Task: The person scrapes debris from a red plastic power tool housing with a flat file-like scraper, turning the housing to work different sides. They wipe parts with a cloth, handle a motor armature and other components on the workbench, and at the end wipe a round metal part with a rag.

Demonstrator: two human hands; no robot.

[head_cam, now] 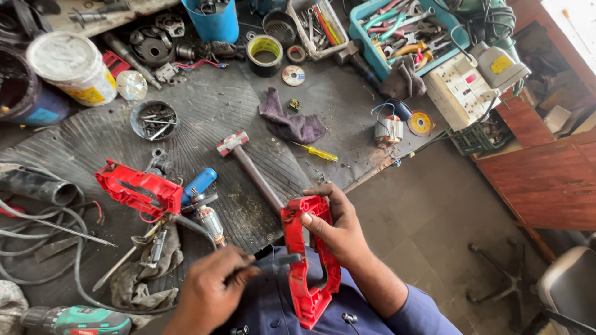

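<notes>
My right hand (338, 226) grips a red plastic tool-housing half (308, 276) upright near the bench's front edge, thumb on its upper part. My left hand (210, 288) holds a dark slim tool (273, 262) whose tip touches the housing's left side. The other red housing half (138, 188) lies on the black ribbed mat (248, 124) to the left, beside a motor armature (210, 220) and a blue-handled screwdriver (198, 184).
A hammer (248, 166) lies just beyond the held part. A purple rag (290, 123), yellow screwdriver (318, 152), bowl of screws (154, 120), white tub (73, 67), tape roll (265, 54), teal tool tray (403, 31), white socket box (462, 87) and green drill (77, 321) surround the mat.
</notes>
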